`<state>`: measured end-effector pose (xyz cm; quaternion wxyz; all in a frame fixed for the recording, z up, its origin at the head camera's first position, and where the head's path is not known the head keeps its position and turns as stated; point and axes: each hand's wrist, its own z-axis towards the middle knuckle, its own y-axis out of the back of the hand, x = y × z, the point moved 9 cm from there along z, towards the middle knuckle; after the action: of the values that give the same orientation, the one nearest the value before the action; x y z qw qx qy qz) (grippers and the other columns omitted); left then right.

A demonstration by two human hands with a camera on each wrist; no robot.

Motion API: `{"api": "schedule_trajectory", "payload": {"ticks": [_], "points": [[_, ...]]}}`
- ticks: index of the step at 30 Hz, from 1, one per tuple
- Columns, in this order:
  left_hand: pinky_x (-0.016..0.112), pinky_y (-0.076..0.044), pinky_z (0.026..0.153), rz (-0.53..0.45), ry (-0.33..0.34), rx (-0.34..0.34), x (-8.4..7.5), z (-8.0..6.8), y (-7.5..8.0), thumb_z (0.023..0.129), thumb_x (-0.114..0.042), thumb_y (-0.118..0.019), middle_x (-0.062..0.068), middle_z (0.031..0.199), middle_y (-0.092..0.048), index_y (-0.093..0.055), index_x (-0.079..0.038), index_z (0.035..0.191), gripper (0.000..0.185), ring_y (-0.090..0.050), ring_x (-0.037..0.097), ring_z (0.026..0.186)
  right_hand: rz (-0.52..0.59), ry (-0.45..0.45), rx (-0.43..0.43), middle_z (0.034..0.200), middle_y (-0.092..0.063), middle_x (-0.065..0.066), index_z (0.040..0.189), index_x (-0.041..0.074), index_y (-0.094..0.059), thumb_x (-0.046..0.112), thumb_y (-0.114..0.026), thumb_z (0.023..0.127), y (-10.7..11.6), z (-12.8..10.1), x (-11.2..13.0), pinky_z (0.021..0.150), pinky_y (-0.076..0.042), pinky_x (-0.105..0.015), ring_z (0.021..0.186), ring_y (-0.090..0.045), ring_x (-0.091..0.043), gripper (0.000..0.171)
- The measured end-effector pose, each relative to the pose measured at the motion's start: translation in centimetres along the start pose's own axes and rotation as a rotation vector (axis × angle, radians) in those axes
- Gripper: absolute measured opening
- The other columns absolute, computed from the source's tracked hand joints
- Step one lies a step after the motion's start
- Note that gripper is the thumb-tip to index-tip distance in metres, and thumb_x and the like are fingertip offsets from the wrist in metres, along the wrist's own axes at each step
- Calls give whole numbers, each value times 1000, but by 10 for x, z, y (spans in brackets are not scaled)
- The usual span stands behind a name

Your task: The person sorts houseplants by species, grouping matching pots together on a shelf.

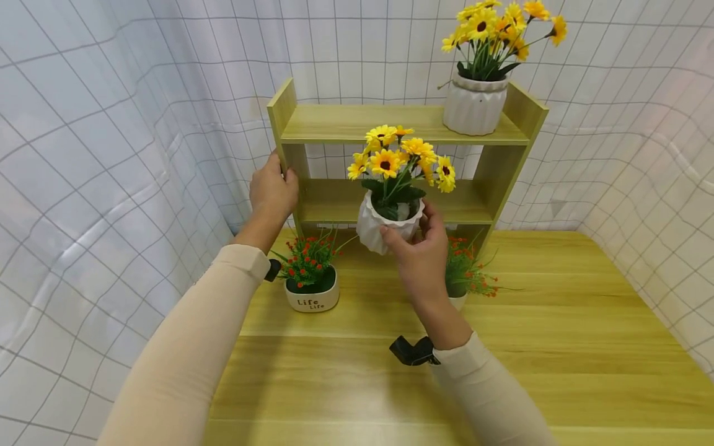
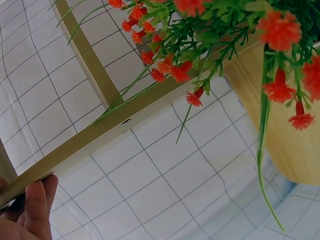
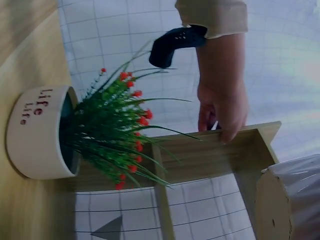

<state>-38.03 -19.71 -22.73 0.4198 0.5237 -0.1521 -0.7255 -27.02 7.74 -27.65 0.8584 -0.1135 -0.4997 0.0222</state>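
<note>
My right hand [image 1: 408, 223] grips a white faceted pot [image 1: 374, 230] of yellow sunflowers [image 1: 398, 160] by its rim, held in the air in front of the middle board of a wooden shelf [image 1: 357, 122]. The pot's round underside [image 3: 286, 201] fills the lower right corner of the right wrist view. My left hand [image 1: 273, 188] holds the shelf's left side panel, fingers curled over its edge [image 3: 223, 109]. In the left wrist view, fingertips [image 2: 36, 209] lie against the wooden frame [image 2: 95, 131].
A second white pot of sunflowers [image 1: 475, 104] stands on the top board at the right. On the wooden table [image 1: 558, 347], a "Life" pot with red flowers [image 1: 312, 296] sits left of the shelf's foot. Another red-flowered pot [image 1: 465, 280] is behind my right wrist. Checked cloth surrounds everything.
</note>
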Motion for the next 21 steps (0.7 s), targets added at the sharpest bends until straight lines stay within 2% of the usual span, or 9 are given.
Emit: {"api": "schedule_trajectory", "payload": {"ticks": [2, 9, 16, 21], "points": [[51, -48, 92, -1, 0, 1, 0, 0, 0, 103, -20, -46, 16, 125, -66, -55, -7, 128, 30, -61, 37, 115, -1, 12, -5, 127, -54, -12, 140, 10, -45, 15, -78, 81, 0, 6, 6, 84, -55, -33, 109, -58, -28, 68], [52, -48, 91, -6, -2, -1, 2, 1, -1, 103, -21, -47, 17, 124, -66, -55, -7, 128, 30, -62, 38, 113, -24, 60, -2, 128, -53, -11, 140, 8, -43, 16, -78, 83, -3, 27, 31, 91, -52, -36, 113, -56, -24, 67], [53, -48, 90, -3, -11, 0, 3, 1, -1, 102, -21, -47, 17, 124, -66, -54, -7, 129, 31, -62, 39, 113, 4, 96, 16, 127, -53, -13, 137, 6, -43, 15, -79, 81, -13, 49, 53, 91, -53, -38, 113, -56, -26, 67], [52, -48, 91, -1, -10, 1, 2, 1, -1, 102, -21, -46, 17, 124, -66, -54, -6, 130, 32, -61, 39, 113, -22, 88, 29, 127, -52, -13, 139, 8, -43, 16, -80, 81, -21, 63, 64, 89, -54, -38, 112, -57, -26, 69]]}}
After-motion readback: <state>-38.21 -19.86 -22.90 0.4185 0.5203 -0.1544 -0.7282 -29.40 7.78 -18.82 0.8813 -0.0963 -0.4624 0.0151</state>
